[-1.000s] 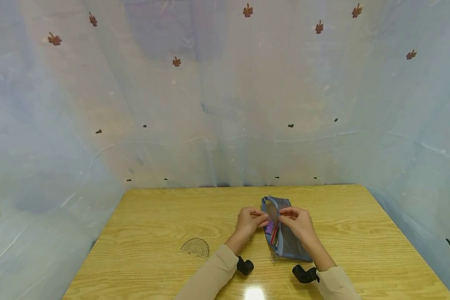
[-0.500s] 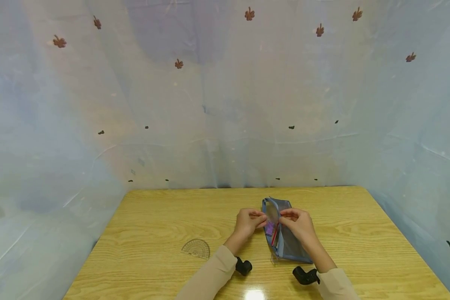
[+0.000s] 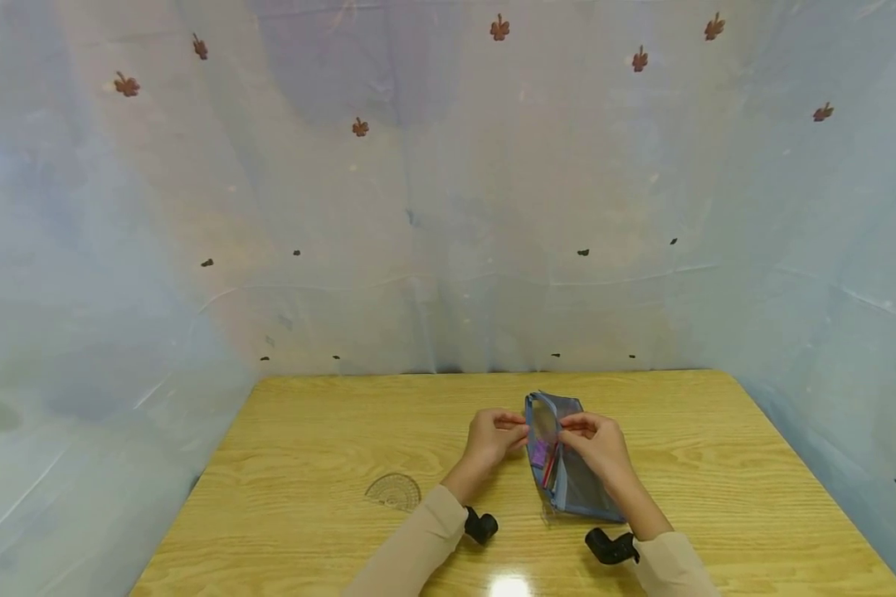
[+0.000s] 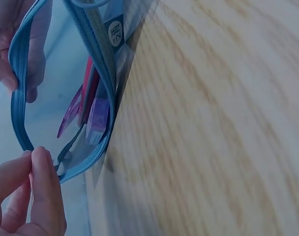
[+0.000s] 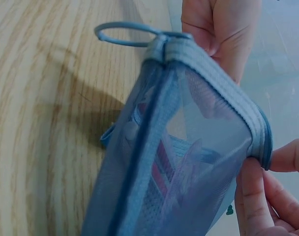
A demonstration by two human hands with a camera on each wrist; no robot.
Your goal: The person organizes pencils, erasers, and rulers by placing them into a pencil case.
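Observation:
A blue mesh zip pouch (image 3: 586,477) lies right of the table's middle, unzipped, its mouth held apart. My left hand (image 3: 490,435) pinches the mouth's left edge; in the left wrist view its fingertips (image 4: 41,160) are at the zipper band. My right hand (image 3: 596,439) pinches the opposite edge between thumb and fingers, as the right wrist view also shows. Inside the pouch are a small purple box-like piece (image 4: 98,120), a thin purple translucent piece (image 4: 71,113) and a slim red stick-like item (image 4: 89,86). A loop (image 5: 125,34) hangs at the pouch's end.
A clear protractor (image 3: 393,491) lies on the wooden table (image 3: 306,448) to the left of the pouch. Black wrist cameras (image 3: 611,547) sit below both hands. A pale curtain (image 3: 448,207) with leaf shapes stands behind the table.
My left hand has shifted slightly left, and the pouch's mouth is a little wider. The right hand keeps its grip in nearly the same place. The head view has tilted slightly.

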